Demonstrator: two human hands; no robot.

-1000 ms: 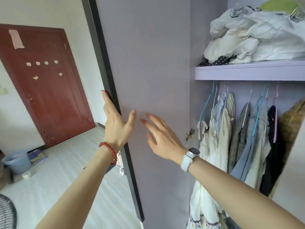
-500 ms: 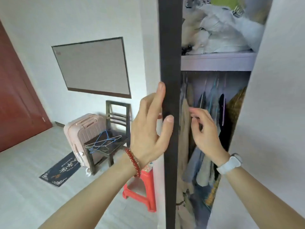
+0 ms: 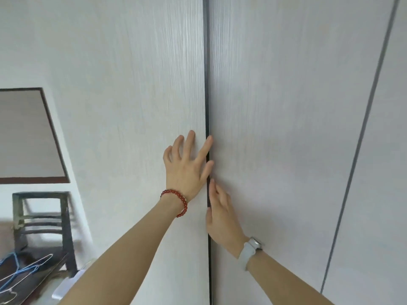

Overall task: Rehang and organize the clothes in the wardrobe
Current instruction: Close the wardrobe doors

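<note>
Two pale grey wardrobe doors fill the view and meet at a dark vertical seam. My left hand [image 3: 187,166], with a red bead bracelet at the wrist, presses with spread fingers on the left door [image 3: 132,106] beside the seam. Just below it, my right hand [image 3: 222,214], with a white watch at the wrist, lies flat on the right door [image 3: 286,128], fingers straight along the seam. The clothes are hidden behind the closed doors.
A dark wooden chair [image 3: 44,216] stands at the lower left with several blue and white wire hangers [image 3: 19,269] on its seat. A framed grey board [image 3: 26,135] hangs on the wall above it. Another door seam [image 3: 356,150] runs down the right.
The left door has swung shut against the right one, hiding the clothes. My left hand let go of the door's edge and now presses on its face. My right hand came out onto the right door.
</note>
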